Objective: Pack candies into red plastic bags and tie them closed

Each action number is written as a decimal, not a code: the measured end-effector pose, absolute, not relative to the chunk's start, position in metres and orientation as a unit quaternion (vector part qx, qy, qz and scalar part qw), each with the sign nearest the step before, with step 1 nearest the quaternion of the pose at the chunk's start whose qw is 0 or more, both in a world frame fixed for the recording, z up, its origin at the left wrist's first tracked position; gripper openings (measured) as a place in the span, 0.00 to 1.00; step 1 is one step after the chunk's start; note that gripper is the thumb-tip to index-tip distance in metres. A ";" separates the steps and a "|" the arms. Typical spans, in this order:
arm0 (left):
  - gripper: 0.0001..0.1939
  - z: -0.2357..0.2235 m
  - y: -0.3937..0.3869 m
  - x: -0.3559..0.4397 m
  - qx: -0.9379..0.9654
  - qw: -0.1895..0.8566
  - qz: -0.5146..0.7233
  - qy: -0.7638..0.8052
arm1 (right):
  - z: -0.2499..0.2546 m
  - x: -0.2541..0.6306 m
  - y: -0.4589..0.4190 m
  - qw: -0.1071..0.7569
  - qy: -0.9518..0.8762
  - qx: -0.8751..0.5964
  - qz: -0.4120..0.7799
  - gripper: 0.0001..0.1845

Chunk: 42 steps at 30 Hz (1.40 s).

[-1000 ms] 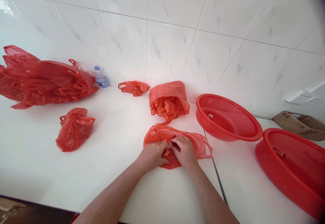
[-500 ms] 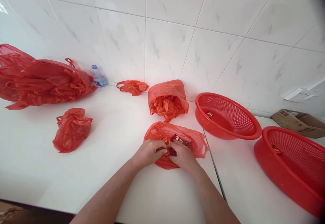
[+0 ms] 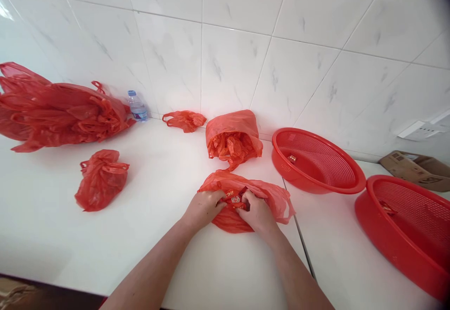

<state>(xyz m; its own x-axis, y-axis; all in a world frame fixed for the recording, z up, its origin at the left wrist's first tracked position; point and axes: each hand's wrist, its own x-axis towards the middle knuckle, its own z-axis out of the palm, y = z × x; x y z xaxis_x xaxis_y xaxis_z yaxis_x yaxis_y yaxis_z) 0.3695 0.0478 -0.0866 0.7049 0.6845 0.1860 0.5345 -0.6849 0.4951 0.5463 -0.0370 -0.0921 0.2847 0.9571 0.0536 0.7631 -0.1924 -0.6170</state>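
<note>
Head view, left hand (image 3: 205,207), right hand (image 3: 258,212), curled (grips unclear), packet (image 3: 235,199) between, red bag (image 3: 232,224).

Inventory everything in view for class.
bag heap: 1, red, far left
bottle: 1, clear, by wall
tied bag: 1, red, left
small bag: 1, red, by wall
stuffed bag: 1, red, centre
open bag: 1, red, front centre
packets: uncountable, red, in open bag
baskets: 2, red, right, item in each
carton: 1, brown, far right
socket: 1, white, wall
wall: 1, white, behind
tabletop: 2 sections, white, below
left hand: 1, at open bag
right hand: 1, likewise
</note>
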 end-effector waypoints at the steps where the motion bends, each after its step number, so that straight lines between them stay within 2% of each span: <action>1: 0.08 -0.087 0.048 0.370 0.897 0.206 0.191 0.340 | -0.091 0.546 -0.038 0.270 -0.577 -0.747 0.188 0.12; 5: 0.11 -0.091 0.050 0.371 0.889 0.207 0.218 0.346 | -0.089 0.546 -0.040 0.271 -0.575 -0.734 0.239 0.13; 12: 0.15 -0.095 0.050 0.372 0.886 0.219 0.230 0.338 | -0.091 0.546 -0.038 0.295 -0.565 -0.736 0.228 0.09; 17: 0.15 -0.091 0.055 0.370 0.889 0.154 0.293 0.317 | -0.084 0.552 -0.040 0.376 -0.536 -0.740 0.157 0.07; 20: 0.15 -0.091 0.058 0.368 0.880 0.122 0.298 0.349 | -0.080 0.559 -0.042 0.366 -0.514 -0.764 0.134 0.09; 24: 0.20 -0.097 0.060 0.368 0.869 0.156 0.249 0.397 | -0.080 0.566 -0.040 0.326 -0.499 -0.782 0.181 0.10; 29: 0.17 -0.097 0.060 0.368 0.841 0.202 0.280 0.416 | -0.074 0.566 -0.042 0.331 -0.502 -0.781 0.166 0.08; 34: 0.12 -0.092 0.058 0.367 0.782 0.243 0.393 0.418 | -0.066 0.563 -0.073 0.442 -0.486 -0.753 0.051 0.09; 37: 0.10 -0.093 0.056 0.366 0.766 0.246 0.438 0.401 | -0.073 0.563 -0.098 0.501 -0.425 -0.751 -0.063 0.14; 39: 0.10 -0.093 0.055 0.366 0.761 0.246 0.455 0.393 | -0.081 0.566 -0.109 0.510 -0.373 -0.768 -0.109 0.23; 42: 0.09 -0.084 0.052 0.366 0.745 0.269 0.467 0.392 | -0.091 0.575 -0.117 0.507 -0.312 -0.803 -0.036 0.37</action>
<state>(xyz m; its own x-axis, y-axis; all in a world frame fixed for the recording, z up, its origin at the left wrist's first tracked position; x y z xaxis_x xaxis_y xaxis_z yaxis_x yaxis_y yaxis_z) 0.3664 0.0516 -0.0836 0.2551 0.8363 0.4854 0.3332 -0.5473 0.7678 0.5749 -0.1166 -0.0909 0.8024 0.4651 0.3739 0.5377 -0.2916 -0.7911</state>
